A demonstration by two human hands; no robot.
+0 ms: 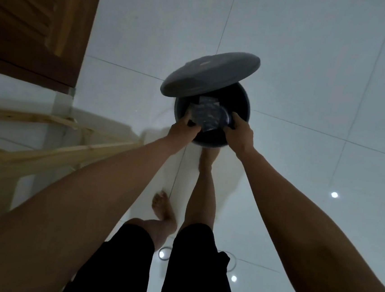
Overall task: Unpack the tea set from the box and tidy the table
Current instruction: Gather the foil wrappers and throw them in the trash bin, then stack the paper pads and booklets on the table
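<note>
A round dark grey bin [246,104] stands on the white tiled floor, its grey lid [210,73] tilted up at the far side. Over the bin's mouth I hold a crumpled wad of clear plastic wrapping [207,116] between both hands. My left hand [184,127] grips its left side and my right hand [239,132] grips its right side. My right foot [205,157] is at the base of the bin; what it touches is hidden. No tea set or box is in view.
A brown wooden louvred door [34,17] fills the upper left. A light wooden table leg and frame [45,150] stand at the left. My left foot [163,210] rests on the glossy white floor tiles [321,87].
</note>
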